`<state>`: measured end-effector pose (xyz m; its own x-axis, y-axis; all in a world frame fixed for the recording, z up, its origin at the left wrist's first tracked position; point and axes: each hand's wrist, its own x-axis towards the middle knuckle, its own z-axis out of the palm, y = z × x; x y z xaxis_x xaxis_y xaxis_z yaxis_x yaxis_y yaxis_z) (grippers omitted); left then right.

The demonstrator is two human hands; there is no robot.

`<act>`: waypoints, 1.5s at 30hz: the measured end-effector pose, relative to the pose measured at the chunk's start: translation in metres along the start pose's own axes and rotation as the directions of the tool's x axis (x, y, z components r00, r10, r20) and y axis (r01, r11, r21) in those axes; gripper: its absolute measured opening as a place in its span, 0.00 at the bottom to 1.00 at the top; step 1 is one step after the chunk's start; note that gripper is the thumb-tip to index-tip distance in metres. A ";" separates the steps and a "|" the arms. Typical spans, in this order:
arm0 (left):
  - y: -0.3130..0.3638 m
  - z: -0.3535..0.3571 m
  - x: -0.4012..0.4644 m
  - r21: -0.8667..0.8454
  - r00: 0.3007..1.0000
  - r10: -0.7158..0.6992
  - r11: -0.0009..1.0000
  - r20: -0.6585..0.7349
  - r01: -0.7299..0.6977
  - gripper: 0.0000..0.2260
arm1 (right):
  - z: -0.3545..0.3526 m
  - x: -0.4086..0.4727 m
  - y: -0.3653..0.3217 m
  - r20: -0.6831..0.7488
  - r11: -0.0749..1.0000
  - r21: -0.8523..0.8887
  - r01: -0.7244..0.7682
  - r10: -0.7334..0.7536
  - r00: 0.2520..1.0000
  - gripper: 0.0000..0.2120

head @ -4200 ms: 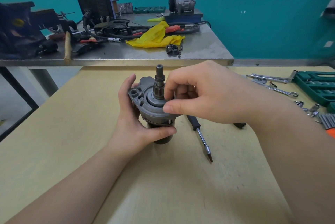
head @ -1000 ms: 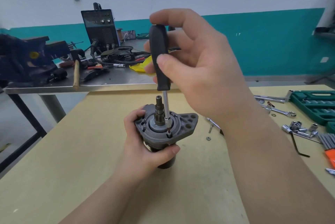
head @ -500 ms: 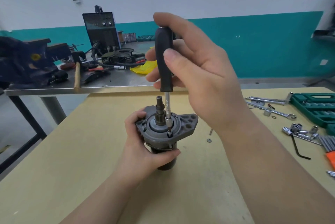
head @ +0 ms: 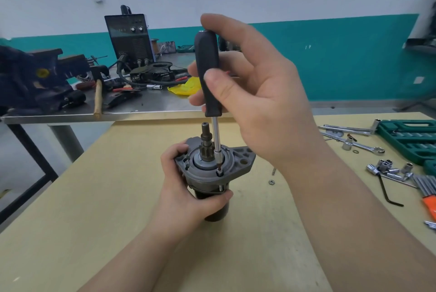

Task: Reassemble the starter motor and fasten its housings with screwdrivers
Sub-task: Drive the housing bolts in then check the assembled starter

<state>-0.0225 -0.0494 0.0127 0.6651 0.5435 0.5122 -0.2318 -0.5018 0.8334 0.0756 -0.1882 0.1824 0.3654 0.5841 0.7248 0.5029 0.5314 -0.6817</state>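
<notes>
my left hand (head: pixel 186 187) is wrapped around the starter motor (head: pixel 213 173), fingers curled over the far rim of its grey housing and thumb pressed across the near side, holding it upright on the counter (head: pixel 94 209) with the shaft pointing up. my right hand (head: pixel 254 93) pinches the black handle of the screwdriver (head: pixel 208 74) above the motor: thumb on the near face, fingertips curled round the far side, index finger hooked over the top. the tool stands almost upright, its shank running down just beside the shaft and its tip seated on a screw in the near rim of the housing, just above my left thumb.

four seconds back the screwdriver lay on the counter under my right wrist, and that hand was down at the housing, fingertips on its rim. since then it has taken up the tool. against half a second ago my left hand grips the same way and the tip sits on the same screw, while my right thumb sits a little lower on the handle.

to the right of my right forearm lie a small nut (head: pixel 271 182), loose sockets (head: pixel 387 169), a black hex key (head: pixel 387 193), a wrench (head: pixel 364 146) and a green tool case (head: pixel 410 137). beyond my hands a metal bench (head: pixel 160 102) carries a yellow rag (head: pixel 186 87) and a hammer (head: pixel 98 95).
</notes>
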 end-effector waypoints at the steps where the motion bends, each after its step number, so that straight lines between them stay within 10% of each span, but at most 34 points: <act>1: 0.000 0.000 0.000 0.003 1.000 0.003 1.000 -0.002 -0.003 0.46 | 0.001 0.000 0.001 -0.009 1.000 -0.013 0.009 -0.009 1.000 0.22; 45: 0.000 0.001 -0.001 -0.007 1.000 0.024 1.000 -0.013 -0.024 0.46 | 0.003 0.000 0.004 -0.071 1.000 0.006 -0.019 0.019 0.997 0.16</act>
<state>-0.0226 -0.0507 0.0124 0.6502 0.5398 0.5346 -0.2529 -0.5098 0.8223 0.0748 -0.1842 0.1790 0.4297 0.5489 0.7170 0.4917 0.5238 -0.6956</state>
